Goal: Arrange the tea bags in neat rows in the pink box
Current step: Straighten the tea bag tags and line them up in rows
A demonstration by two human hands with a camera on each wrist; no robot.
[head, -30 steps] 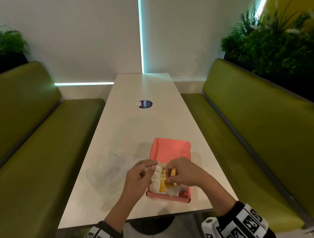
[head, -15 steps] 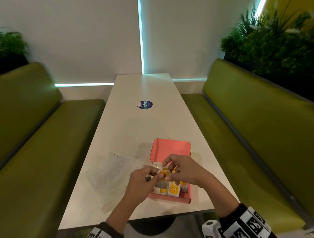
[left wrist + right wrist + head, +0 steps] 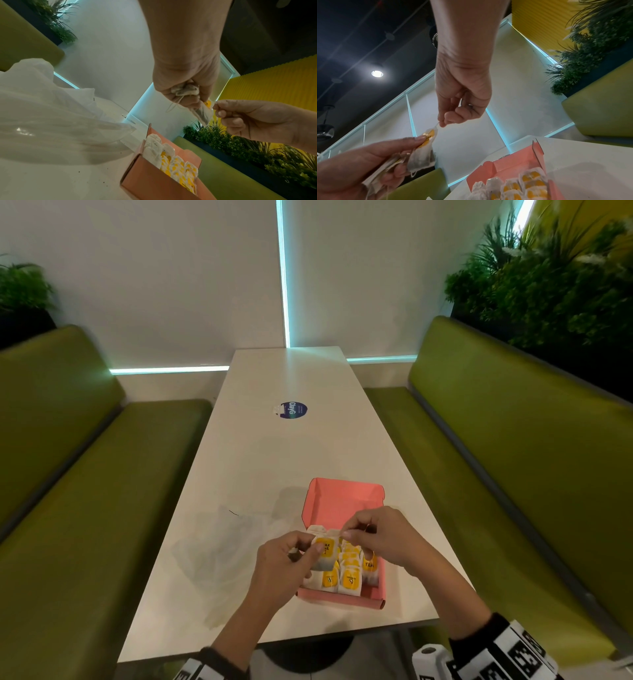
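Observation:
The pink box (image 3: pixel 342 600) (image 3: pixel 147 180) (image 3: pixel 518 162) lies open near the table's front edge, its lid flap raised at the far end. Rows of white tea bags with yellow tags (image 3: pixel 349 577) (image 3: pixel 176 166) (image 3: pixel 529 182) fill its near part. Above the box my left hand (image 3: pixel 287 563) (image 3: pixel 185 86) (image 3: pixel 359 162) grips a small bunch of tea bags (image 3: pixel 186 90) (image 3: pixel 421 158), strings dangling. My right hand (image 3: pixel 380 537) (image 3: pixel 248 117) (image 3: pixel 462 108) pinches the top corner of the front tea bag (image 3: pixel 324 549) (image 3: pixel 204 112).
A crumpled clear plastic bag (image 3: pixel 219 549) (image 3: pixel 51 115) lies on the white table (image 3: pixel 274 446) left of the box. A round blue sticker (image 3: pixel 293 409) sits mid-table. Green benches (image 3: pixel 513 460) flank both sides, with plants (image 3: pixel 548 275) behind.
Both hands have risen from inside the box. My left hand now holds tea bags above it and my right hand has come to pinch the front one.

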